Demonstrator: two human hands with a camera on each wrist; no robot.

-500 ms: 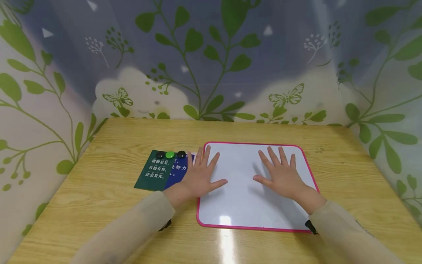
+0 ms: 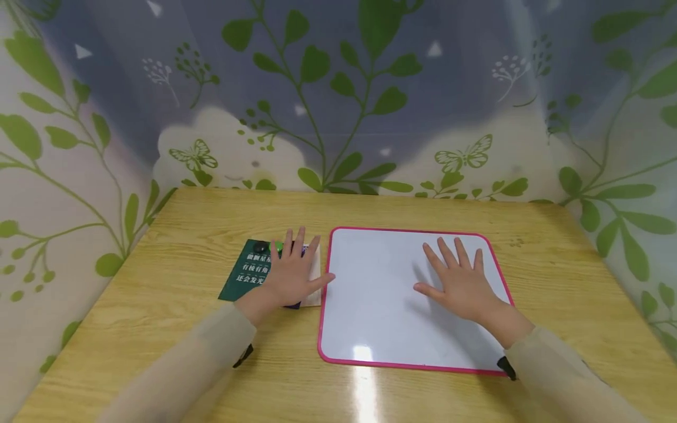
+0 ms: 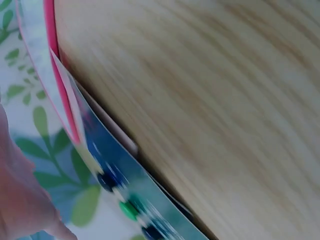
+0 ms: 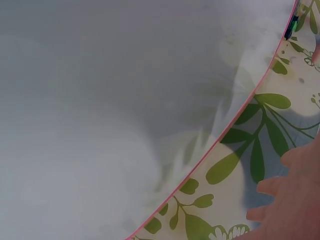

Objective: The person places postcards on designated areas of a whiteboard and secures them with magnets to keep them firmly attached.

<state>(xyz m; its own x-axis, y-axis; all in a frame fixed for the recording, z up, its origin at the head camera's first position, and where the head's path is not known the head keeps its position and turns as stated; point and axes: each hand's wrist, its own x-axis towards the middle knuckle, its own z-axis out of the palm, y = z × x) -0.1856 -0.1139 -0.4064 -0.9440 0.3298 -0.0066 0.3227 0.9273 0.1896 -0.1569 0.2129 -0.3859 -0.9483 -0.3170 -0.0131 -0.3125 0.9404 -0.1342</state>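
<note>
My left hand (image 2: 288,279), fingers spread, hovers over a small stack of cards at the left of the whiteboard. The top card is dark green (image 2: 238,283) with white Chinese characters; a navy card and a pale card (image 2: 314,294) show from beneath my hand. A black round magnet (image 2: 260,247) and a green magnet (image 2: 276,247) sit along the upper edge of the cards, and the left wrist view also shows a second dark magnet (image 3: 106,181). My right hand (image 2: 465,291), fingers spread, hangs over the right part of the pink-framed whiteboard (image 2: 375,294), its shadow falling on the surface. Neither hand grips anything.
Everything lies on a wooden table (image 2: 296,376). A curtain (image 2: 338,106) printed with leaves and butterflies stands behind the table and along both sides. Light glares off the whiteboard's lower edge and the wood in front of it.
My left hand has moved left, from the whiteboard's left edge to over the cards, covering part of them and a magnet. My right hand stays over the whiteboard, nearly unchanged.
</note>
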